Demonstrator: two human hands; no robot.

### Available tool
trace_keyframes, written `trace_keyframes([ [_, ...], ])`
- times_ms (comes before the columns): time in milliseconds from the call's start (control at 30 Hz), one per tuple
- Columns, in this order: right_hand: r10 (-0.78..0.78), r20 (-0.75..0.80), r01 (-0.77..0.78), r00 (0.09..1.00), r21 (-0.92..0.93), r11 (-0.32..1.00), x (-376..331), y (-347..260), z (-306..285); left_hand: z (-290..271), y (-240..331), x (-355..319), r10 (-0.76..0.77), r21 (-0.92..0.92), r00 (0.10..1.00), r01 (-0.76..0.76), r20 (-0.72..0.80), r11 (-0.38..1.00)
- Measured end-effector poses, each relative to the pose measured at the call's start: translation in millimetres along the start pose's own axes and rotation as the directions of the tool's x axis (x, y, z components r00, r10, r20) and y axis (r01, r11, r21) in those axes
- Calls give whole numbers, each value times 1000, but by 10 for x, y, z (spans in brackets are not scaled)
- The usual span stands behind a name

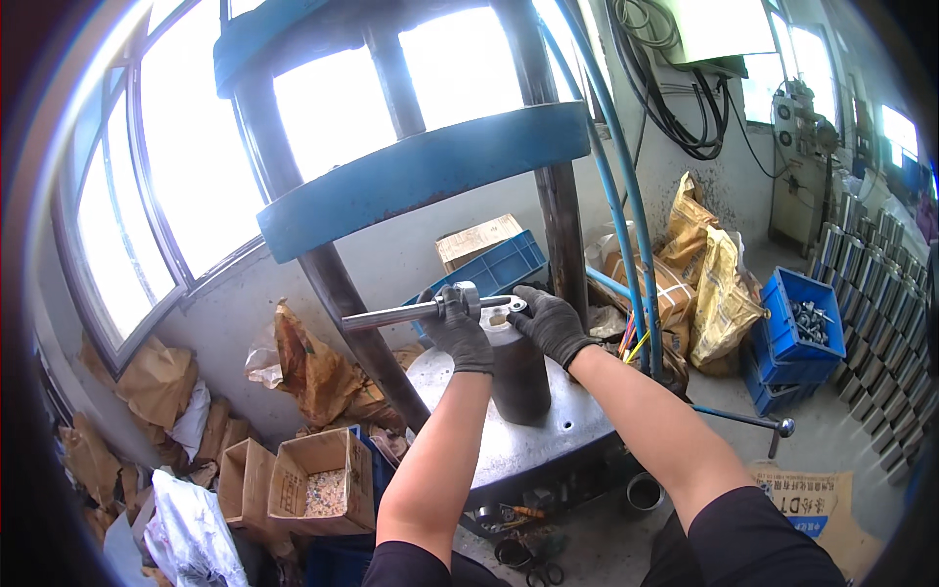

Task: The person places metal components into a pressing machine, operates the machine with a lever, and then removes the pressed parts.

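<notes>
My left hand, in a dark grey glove, is closed around a steel rod held nearly level, its long end pointing left. A thick metal collar sits on the rod beside my fingers. At the rod's right end, my gloved right hand pinches a small metal ring; whether the ring is on the rod or only against it, I cannot tell. Just below both hands, a dark upright cylinder with a pale top stands on the round metal plate of a press.
The press's blue crossbeam and columns rise behind my hands. Blue hoses run down at right, above a lever. Open cardboard boxes stand at lower left. A blue crate of metal parts and stacked steel tubes are at right.
</notes>
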State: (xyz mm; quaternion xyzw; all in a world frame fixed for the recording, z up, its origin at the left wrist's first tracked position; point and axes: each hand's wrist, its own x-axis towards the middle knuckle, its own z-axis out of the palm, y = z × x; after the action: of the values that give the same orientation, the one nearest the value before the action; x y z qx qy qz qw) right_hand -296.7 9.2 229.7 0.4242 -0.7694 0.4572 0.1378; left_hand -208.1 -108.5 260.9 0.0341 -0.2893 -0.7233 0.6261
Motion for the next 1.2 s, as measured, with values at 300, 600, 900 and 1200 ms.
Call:
trace_keyframes([
  [300,-51,44,48,998,65,997,33,-25,49,-83,-21,105,54,113,968,-83,246,990],
  [600,-116,-61,112,991,-62,992,-325,-96,-78,191,133,189,-80,316,947,-24,310,948],
  [900,-325,347,446,880,-367,816,-1981,-599,-2369,247,143,169,-113,333,941,1,318,943],
  [1200,-29,351,267,936,-653,709,-2486,87,-3273,241,114,329,-158,368,925,21,345,929],
])
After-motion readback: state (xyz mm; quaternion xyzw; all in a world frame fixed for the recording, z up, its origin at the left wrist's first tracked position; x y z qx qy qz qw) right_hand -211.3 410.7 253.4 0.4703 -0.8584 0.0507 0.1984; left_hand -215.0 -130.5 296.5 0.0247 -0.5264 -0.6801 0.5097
